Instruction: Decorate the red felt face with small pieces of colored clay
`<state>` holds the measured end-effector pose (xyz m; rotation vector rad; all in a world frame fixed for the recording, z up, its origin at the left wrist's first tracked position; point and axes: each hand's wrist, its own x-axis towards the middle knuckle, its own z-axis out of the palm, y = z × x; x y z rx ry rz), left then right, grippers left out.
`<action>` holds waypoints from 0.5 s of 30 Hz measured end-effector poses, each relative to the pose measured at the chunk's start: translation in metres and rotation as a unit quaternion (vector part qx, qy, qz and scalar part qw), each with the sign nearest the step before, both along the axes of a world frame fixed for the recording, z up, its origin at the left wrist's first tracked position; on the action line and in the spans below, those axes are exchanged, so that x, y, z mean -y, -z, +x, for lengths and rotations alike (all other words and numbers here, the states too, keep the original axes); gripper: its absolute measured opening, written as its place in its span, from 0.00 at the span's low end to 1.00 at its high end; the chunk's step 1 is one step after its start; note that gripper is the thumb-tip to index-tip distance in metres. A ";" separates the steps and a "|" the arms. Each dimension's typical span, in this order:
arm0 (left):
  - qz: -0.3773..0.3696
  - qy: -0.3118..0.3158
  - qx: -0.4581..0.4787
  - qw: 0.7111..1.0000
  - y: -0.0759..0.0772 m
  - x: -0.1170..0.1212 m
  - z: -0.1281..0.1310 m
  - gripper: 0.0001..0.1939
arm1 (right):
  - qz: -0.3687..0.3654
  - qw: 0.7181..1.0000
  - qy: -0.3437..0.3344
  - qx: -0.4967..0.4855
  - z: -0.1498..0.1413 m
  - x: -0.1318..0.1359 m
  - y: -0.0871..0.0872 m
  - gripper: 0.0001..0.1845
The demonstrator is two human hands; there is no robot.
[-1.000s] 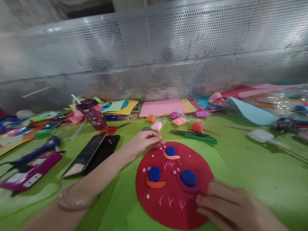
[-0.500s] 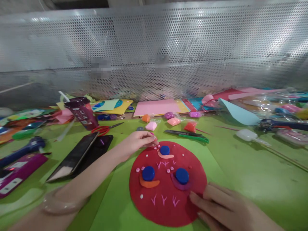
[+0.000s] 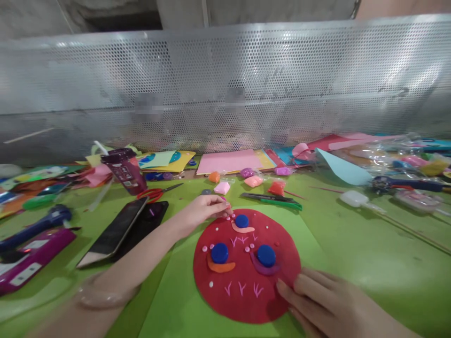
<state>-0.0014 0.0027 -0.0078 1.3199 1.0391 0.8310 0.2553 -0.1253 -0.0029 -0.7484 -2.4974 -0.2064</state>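
A red disc (image 3: 243,300), decorated with small clay pieces, lies on a light green sheet (image 3: 169,300). Three blue bottle caps sit on it, one of them the top cap (image 3: 241,221). Curved strips, such as the orange strip (image 3: 221,267), lie by the caps among pink dots and pink branching marks. My left hand (image 3: 207,209) is pinched at the disc's upper left edge; a tiny pinkish bit shows at its fingertips, too small to name. At the lower right edge, my right hand (image 3: 317,295) grips the disc, its fingers bent over the rim.
Beyond the disc lie a green-handled craft knife (image 3: 273,199), red scissors (image 3: 155,193) and clay packets, including a red packet (image 3: 276,188). Phones (image 3: 114,230) and a dark cup (image 3: 125,173) are on the left. A glue gun (image 3: 405,183) lies at right. Perforated metal (image 3: 211,94) stands behind.
The view has tilted up slightly, so the table appears a little lower at the back. Both hands keep nearly the same places at the disc's edges.
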 end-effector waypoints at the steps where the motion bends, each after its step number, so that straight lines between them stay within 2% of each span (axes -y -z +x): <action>1: -0.001 0.000 0.001 1.000 0.000 0.000 0.000 0.10 | -0.002 1.000 0.000 -0.002 0.001 0.000 -0.001 0.18; 8: -0.005 0.007 0.003 1.000 -0.002 0.001 0.001 0.11 | -0.017 0.999 0.003 0.036 0.000 0.001 0.002 0.17; 12: 0.002 0.014 -0.008 1.000 -0.007 0.005 0.001 0.12 | 0.021 0.998 0.006 0.061 0.003 0.003 -0.004 0.18; 14: 0.008 0.024 -0.007 1.000 -0.008 0.007 0.001 0.13 | 0.016 0.999 0.023 0.040 0.018 0.012 0.006 0.17; 15: 0.011 0.029 -0.007 0.999 -0.008 0.007 0.001 0.13 | 0.006 0.999 0.052 0.002 0.028 0.019 0.017 0.18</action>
